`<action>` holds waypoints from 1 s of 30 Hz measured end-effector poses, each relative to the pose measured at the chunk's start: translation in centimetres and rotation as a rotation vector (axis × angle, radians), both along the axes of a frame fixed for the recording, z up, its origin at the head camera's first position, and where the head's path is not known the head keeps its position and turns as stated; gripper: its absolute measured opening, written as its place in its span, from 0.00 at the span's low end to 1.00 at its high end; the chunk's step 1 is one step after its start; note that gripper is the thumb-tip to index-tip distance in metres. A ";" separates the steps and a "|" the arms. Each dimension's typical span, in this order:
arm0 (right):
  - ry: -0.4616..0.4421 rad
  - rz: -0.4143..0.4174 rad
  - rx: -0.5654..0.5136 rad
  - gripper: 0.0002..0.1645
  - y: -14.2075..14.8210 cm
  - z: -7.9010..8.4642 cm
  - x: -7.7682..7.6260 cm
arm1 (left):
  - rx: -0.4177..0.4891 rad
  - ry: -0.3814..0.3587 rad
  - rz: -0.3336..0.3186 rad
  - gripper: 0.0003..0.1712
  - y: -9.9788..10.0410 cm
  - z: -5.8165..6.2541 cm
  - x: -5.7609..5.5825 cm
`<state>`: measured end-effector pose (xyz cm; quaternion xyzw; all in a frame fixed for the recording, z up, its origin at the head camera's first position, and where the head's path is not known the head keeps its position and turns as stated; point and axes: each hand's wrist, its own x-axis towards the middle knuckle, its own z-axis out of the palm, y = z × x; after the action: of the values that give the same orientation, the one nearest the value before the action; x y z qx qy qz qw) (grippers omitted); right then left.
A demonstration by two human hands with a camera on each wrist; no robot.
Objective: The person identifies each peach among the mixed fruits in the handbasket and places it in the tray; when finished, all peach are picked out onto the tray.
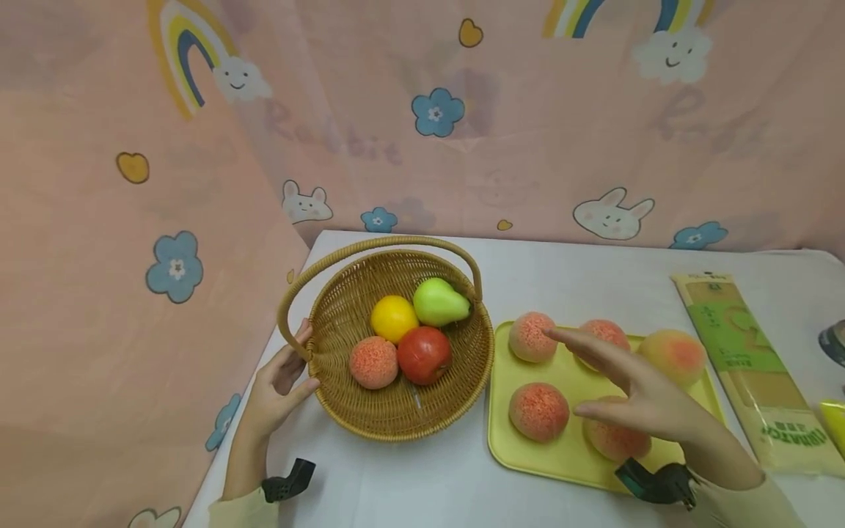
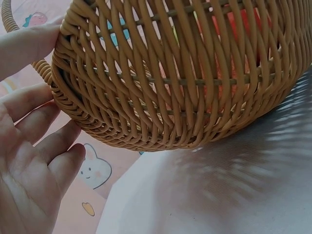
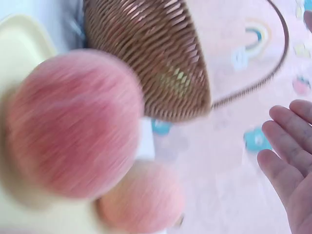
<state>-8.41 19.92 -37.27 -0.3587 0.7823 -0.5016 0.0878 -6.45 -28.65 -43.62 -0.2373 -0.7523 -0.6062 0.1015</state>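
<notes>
A wicker basket [image 1: 396, 422] with an arched handle holds a yellow round fruit [image 1: 394, 319], a green pear [image 1: 440, 303], a red apple [image 1: 425, 356] and a peach [image 1: 373, 363]. My left hand [image 1: 273, 392] grips the basket's left rim near the foot of the handle, thumb and fingers on either side. Over the yellow tray [image 1: 462, 469] on the right, my right hand [image 1: 650, 392] hovers with its fingers extended, holding nothing. Several pinkish peaches lie there, among them a front-left peach [image 1: 538, 412] and a larger yellow-red peach [image 1: 672, 357]. The hand partly hides some of them.
Right of the tray lies a flat packet [image 1: 746, 352] with a green label. A yellow package [image 1: 835, 422] and a dark round object [image 1: 833, 342] sit at the right edge. A pink patterned curtain [image 1: 396, 169] hangs behind and left of the white table [image 1: 396, 491].
</notes>
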 end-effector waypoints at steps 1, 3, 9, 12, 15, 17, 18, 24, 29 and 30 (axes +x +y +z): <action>0.004 0.015 0.002 0.49 -0.6 0.5 -0.4 | 0.000 -0.003 0.002 0.40 0.0 0.0 0.0; 0.009 0.045 0.000 0.49 -1.8 1.3 -1.2 | -0.008 -0.004 0.005 0.40 0.0 0.1 0.1; 0.026 0.164 -0.012 0.47 -5.8 3.6 -3.8 | -0.021 -0.009 0.015 0.41 0.0 0.1 0.1; 0.009 0.210 -0.003 0.45 -7.8 4.3 -5.3 | -0.021 -0.012 0.017 0.41 -0.1 0.0 0.0; -0.022 0.252 0.020 0.44 -9.7 4.8 -6.6 | -0.028 -0.013 0.017 0.41 -0.1 0.0 0.0; -0.031 0.278 0.037 0.43 -11.0 5.0 -7.4 | -0.030 -0.014 0.015 0.41 -0.1 0.1 0.0; -0.039 0.289 0.043 0.43 -11.7 5.1 -7.8 | -0.034 -0.013 0.014 0.41 -0.1 0.1 0.0; -0.096 0.355 0.029 0.43 -15.8 5.1 -10.0 | -0.043 0.006 0.009 0.41 0.0 0.1 -0.1; -0.100 0.370 0.053 0.41 -18.8 4.4 -11.0 | -0.050 0.021 0.011 0.41 0.0 0.1 0.0; -0.098 0.373 0.064 0.41 -19.3 4.2 -11.2 | -0.052 0.016 0.014 0.41 0.0 0.1 0.0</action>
<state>-19.57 0.57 -33.02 -0.4696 0.7126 -0.4684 0.2286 -6.46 -28.65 -43.55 -0.2396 -0.7684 -0.5839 0.1055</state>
